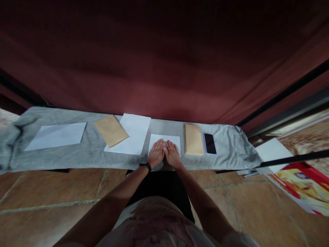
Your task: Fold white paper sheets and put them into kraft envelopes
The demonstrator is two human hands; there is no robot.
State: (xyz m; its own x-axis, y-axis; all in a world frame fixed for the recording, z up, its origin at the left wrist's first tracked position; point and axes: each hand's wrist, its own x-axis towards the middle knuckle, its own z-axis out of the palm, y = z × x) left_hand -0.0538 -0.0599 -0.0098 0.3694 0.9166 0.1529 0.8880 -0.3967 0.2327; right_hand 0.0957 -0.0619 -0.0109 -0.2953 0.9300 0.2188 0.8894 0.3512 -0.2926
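A small white sheet of paper (176, 139), perhaps folded, lies in front of me on the grey cloth. My left hand (156, 152) rests flat on its left half, fingers stretched out and pointing away from me. Beside it, my right hand (172, 153) lies flat on the right half in the same way. The two hands meet or nearly meet at the thumbs, and they hide the near middle of the paper. Left of them is a larger white sheet (136, 132), partly covered by a brown envelope (110, 130).
A stack of brown envelopes (193, 139) and a phone (210, 143) lie to the right. More white paper (58, 135) is at the far left of the cloth-covered table (97, 159). A dark red curtain (164, 68) hangs behind. A colourful box (305, 185) stands at the lower right.
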